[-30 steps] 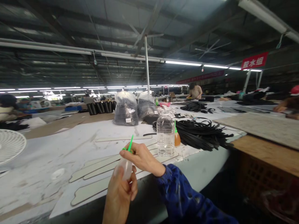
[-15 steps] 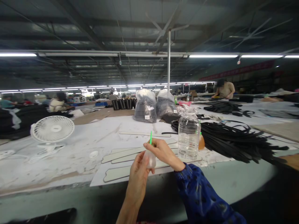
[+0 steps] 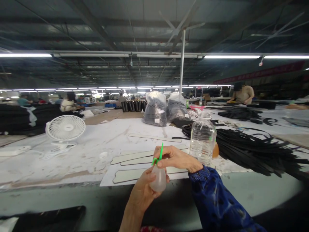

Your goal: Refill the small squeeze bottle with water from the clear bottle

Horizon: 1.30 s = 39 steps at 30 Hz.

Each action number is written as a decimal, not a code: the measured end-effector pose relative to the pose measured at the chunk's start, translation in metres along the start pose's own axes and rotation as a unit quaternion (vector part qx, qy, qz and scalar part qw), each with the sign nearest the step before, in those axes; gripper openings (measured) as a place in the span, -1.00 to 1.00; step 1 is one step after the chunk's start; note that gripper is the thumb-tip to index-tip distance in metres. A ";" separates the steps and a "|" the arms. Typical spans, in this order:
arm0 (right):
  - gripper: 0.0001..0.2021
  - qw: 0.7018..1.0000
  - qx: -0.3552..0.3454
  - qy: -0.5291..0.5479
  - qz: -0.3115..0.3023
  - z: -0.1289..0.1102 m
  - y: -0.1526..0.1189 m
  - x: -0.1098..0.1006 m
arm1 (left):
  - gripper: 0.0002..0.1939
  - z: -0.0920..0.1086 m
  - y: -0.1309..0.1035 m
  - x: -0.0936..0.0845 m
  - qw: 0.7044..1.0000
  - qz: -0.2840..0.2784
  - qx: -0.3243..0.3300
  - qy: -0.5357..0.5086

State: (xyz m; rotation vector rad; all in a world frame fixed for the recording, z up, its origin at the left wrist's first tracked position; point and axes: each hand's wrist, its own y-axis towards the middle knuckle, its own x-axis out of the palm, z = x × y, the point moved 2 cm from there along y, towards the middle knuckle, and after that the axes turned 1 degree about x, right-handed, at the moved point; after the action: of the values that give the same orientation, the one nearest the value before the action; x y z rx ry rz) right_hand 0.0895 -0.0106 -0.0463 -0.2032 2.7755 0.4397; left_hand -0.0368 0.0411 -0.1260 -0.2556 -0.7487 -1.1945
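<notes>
In front of me runs a long white table [image 3: 72,154], smudged and stained. On it lie pale flat strips [image 3: 135,158] on a sheet of paper, a clear water bottle [image 3: 202,138], a small white fan [image 3: 65,128], two filled plastic bags [image 3: 155,108] and a heap of black straps [image 3: 253,148].

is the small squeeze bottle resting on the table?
No, the small squeeze bottle is held up off the table, its body in the left hand and the right hand at its green nozzle.

One fan [image 3: 65,128], two grey bags [image 3: 155,108], one water bottle [image 3: 202,138], one squeeze bottle [image 3: 158,179]
</notes>
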 end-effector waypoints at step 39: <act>-0.11 0.728 0.036 -0.323 0.603 0.014 -0.131 -0.089 | -0.43 0.047 -0.057 -0.043 0.878 0.316 0.178 0.313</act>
State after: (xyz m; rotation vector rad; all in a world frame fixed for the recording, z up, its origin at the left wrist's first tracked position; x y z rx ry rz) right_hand 0.2018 -0.1218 -0.0651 1.5359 1.8321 0.5144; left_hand -0.1137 0.0779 -0.1299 0.1901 -0.2546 -0.4407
